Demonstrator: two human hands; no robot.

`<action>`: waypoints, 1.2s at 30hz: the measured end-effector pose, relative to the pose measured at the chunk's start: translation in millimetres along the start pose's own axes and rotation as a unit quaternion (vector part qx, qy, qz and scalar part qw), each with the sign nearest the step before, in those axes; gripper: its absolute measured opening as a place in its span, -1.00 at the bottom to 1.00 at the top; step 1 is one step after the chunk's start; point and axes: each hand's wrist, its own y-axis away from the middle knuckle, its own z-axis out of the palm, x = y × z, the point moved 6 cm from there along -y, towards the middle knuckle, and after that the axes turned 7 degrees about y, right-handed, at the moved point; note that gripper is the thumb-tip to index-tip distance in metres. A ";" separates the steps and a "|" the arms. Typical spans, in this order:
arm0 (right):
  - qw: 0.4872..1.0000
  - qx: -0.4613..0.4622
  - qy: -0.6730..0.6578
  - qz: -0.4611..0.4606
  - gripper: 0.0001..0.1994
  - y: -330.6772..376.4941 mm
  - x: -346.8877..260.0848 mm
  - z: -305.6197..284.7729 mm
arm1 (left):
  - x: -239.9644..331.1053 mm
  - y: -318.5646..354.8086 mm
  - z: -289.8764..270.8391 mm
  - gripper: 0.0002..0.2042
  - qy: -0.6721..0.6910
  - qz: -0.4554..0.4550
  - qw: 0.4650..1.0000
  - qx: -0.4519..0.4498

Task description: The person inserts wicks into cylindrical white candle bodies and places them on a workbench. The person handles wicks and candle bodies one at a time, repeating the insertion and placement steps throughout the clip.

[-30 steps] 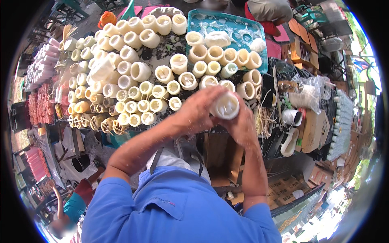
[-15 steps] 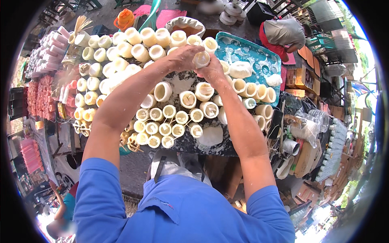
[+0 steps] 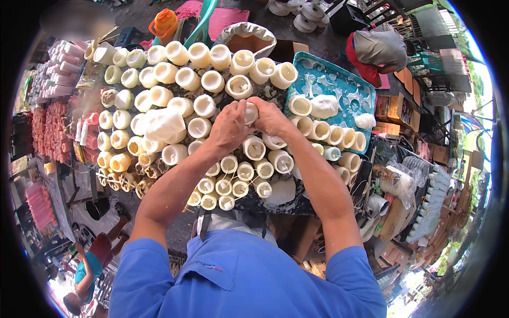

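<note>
a cream candle [image 3: 251, 112] sits pinched between both hands above the middle of the counter [image 3: 297, 204], just left of the teal tray [image 3: 339, 87]. the left hand [image 3: 229, 127] is curled closed around its near side, and the right hand [image 3: 271, 117] grips its far side, fingers wrapped on it. rows of similar cream candles [image 3: 175, 100] crowd the counter further left of the tray. more candles [image 3: 339, 138] lie along the tray's near edge.
</note>
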 end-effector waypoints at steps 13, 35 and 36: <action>0.984 0.105 -0.132 0.048 -0.53 -16.8 2.5 33.6 | -39.1 -3.3 -13.8 -0.37 0.028 -0.128 0.991 0.004; 0.883 0.343 0.313 -0.062 -0.25 70.3 55.0 -83.7 | 25.5 53.7 -50.5 -0.45 -0.036 -0.013 0.998 0.051; 0.923 0.298 0.242 -0.037 -0.39 79.3 53.6 -75.7 | 29.7 63.5 -51.7 -0.47 -0.023 -0.006 0.999 0.040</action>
